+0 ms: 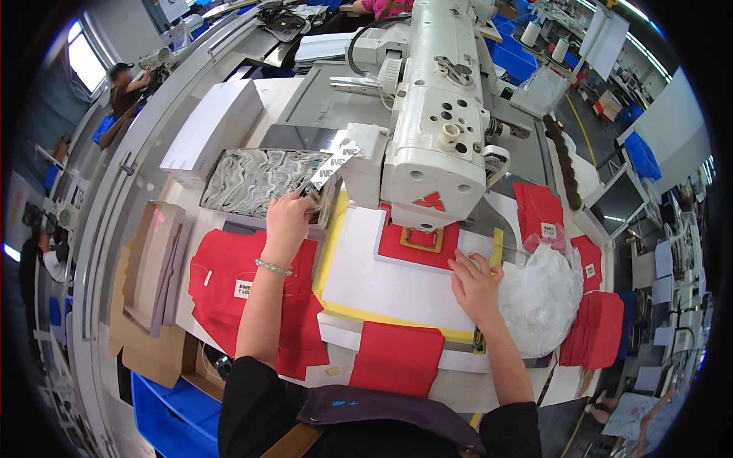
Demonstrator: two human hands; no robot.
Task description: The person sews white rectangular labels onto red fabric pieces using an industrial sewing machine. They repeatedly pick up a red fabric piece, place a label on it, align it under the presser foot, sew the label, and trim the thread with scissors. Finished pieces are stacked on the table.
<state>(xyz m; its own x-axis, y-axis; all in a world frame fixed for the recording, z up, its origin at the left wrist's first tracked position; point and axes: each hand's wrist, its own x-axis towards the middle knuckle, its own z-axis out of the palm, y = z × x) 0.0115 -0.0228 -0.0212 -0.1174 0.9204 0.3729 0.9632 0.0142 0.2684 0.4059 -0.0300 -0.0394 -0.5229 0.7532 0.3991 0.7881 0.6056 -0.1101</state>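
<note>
While the left hand (287, 221) reached to the near right corner of a rectangular block of folded pale strips (258, 183), its fingers were bent toward the lower end of a white printed strip (334, 164); whether they grasped that strip or merely touched it, I could not tell. The printed strip slanted up to the right, toward the sewing machine (437, 145). A beaded bracelet (273, 267) circled the left wrist.

The right hand (476, 287) was released, its fingers spread and slightly curved just beside the right edge of the red piece (449, 243). That piece lay beneath the machine's head, with a gold-coloured frame (420, 248) on top of it. A white panel (397, 290) with yellow edging extended toward the near side, and a narrow yellow strip (498, 246) stood just right of the right hand.

On the desk (469, 385), overlapping red pieces with a white label (243, 288) lay to the left, below the folded strips. Another red stack (397, 359) sat at the near edge, between the forearms. To the right were a bulging white plastic bag (538, 301) and, beside it, a thick red pile (594, 332). Far left stood a long white box (214, 126).
</note>
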